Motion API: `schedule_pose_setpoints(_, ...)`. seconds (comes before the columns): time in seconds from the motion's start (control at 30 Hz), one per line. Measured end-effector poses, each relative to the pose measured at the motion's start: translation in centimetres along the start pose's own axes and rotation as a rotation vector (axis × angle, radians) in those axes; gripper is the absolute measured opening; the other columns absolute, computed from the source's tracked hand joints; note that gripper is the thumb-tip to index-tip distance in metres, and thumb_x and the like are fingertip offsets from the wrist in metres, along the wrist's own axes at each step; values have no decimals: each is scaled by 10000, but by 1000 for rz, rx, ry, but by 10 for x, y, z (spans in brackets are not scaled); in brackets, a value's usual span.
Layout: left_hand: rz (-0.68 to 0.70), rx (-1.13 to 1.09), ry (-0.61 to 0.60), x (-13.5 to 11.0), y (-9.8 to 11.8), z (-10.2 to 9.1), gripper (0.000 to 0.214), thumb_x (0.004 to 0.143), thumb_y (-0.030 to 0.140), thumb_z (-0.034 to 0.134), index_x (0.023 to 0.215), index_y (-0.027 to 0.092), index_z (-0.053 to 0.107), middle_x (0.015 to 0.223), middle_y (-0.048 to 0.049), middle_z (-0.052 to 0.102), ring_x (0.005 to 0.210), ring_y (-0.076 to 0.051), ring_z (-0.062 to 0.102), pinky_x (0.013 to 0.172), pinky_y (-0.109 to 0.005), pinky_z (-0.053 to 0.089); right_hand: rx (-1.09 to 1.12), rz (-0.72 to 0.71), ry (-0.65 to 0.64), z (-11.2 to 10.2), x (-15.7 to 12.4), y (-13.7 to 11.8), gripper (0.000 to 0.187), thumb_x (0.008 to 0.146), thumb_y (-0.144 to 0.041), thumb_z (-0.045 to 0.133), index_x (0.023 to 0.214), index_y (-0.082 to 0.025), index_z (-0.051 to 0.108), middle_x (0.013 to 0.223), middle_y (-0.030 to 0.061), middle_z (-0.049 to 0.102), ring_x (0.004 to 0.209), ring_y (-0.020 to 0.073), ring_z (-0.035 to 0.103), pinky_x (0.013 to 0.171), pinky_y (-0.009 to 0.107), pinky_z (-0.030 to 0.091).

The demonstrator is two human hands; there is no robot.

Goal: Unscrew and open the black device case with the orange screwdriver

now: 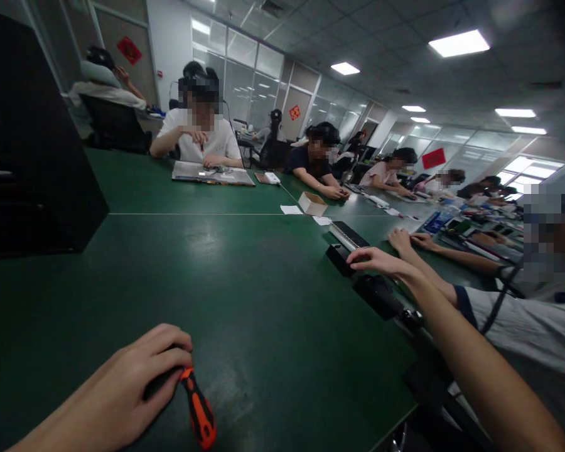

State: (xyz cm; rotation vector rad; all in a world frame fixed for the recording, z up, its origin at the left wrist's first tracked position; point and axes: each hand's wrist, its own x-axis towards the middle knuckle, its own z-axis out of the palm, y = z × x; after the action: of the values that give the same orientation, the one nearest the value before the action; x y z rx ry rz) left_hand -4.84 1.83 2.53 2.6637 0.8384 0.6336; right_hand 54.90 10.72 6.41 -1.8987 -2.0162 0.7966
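My left hand [136, 383] rests low on the green table [245, 295], fingers curled round a screwdriver [198, 411] whose orange-and-black handle sticks out towards me. My right arm reaches in from the bottom right. My right hand [374, 260] lies flat with fingers stretched out on a black device [338, 256] that has a silver strip along its far side. A second black part [379, 296] sits just under my right wrist.
A co-worker's two hands [407, 240] rest right behind my right hand. A tall black case [37, 157] stands at the left. A small cardboard box [312, 203] and paper slips lie mid-table. Several people work along the far and right sides.
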Motion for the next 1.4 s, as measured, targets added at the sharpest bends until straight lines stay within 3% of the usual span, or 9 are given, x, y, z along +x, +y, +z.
schedule_pose_setpoints(0.2, -11, -41, 0, 0, -2, 5, 291, 921, 138, 531, 1043, 292, 744, 1076, -34, 734, 956, -194, 705, 821, -240, 577, -38, 85, -152, -17, 14, -14, 499, 605, -613, 788, 821, -165, 755, 798, 52, 713, 781, 216, 623, 769, 317, 460)
schedule_pose_setpoints(0.43, -82, -16, -11, -4, -10, 16, 247, 1005, 217, 489, 1110, 283, 704, 1120, -39, 703, 1026, -211, 655, 899, -296, 526, -116, 105, -153, -17, 14, -24, 411, 611, -543, 754, 769, -163, 738, 726, 32, 676, 710, 189, 584, 728, 305, 433)
schedule_pose_setpoints(0.7, -63, 27, 8, -1, -7, 13, 201, 1010, 258, 487, 1038, 260, 686, 1014, -24, 717, 981, -223, 665, 948, -378, 467, -215, 78, 63, 3, -5, -31, 278, 715, -452, 644, 801, -200, 722, 785, 31, 725, 754, 206, 648, 736, 301, 468)
schedule_pose_setpoints(0.8, -83, 53, 45, -1, -4, 9, 205, 1022, 275, 470, 1056, 250, 671, 983, -22, 730, 920, -224, 676, 1003, -442, 427, -239, 99, 197, 6, -16, -29, 227, 742, -387, 609, 805, -204, 727, 783, 55, 744, 749, 225, 679, 738, 321, 494)
schedule_pose_setpoints(0.87, -96, 65, 99, -1, -3, 7, 216, 1028, 293, 459, 1084, 244, 663, 977, -27, 741, 872, -223, 681, 993, -449, 436, -251, 120, 334, 10, -30, -27, 301, 810, -397, 539, 914, -196, 736, 870, 94, 766, 811, 253, 706, 774, 351, 518)
schedule_pose_setpoints(0.97, -145, 56, 192, -2, 0, 5, 230, 1026, 336, 456, 1074, 242, 660, 943, -37, 746, 832, -232, 689, 855, -387, 501, -269, 147, 542, 28, -59, -23, 483, 890, -493, 450, 1145, -150, 676, 1092, 176, 748, 950, 309, 716, 830, 416, 545)
schedule_pose_setpoints(1.13, -350, -81, 352, 0, 7, 6, 212, 993, 379, 488, 1082, 223, 602, 815, -16, 710, 627, -192, 658, 588, -282, 495, -307, 146, 661, 77, -102, -18, 672, 810, -613, 605, 1265, -120, 577, 1216, 238, 694, 1047, 386, 698, 879, 499, 558)
schedule_pose_setpoints(1.27, -464, -162, 464, 5, 16, 9, 337, 989, 341, 478, 1291, 195, 492, 792, 8, 667, 606, -165, 618, 596, -262, 480, -320, 103, 686, 94, -110, -29, 474, 867, -509, 561, 1134, -134, 672, 1133, 231, 728, 1039, 405, 697, 912, 557, 540)
schedule_pose_setpoints(1.4, -497, -230, 479, 10, 22, 12, 402, 997, 357, 484, 1364, 194, 475, 748, 31, 593, 587, -149, 552, 592, -259, 456, -282, -97, 598, 106, -100, -70, 344, 924, -419, 563, 1080, -180, 755, 1207, 164, 724, 1104, 339, 692, 1004, 488, 530)
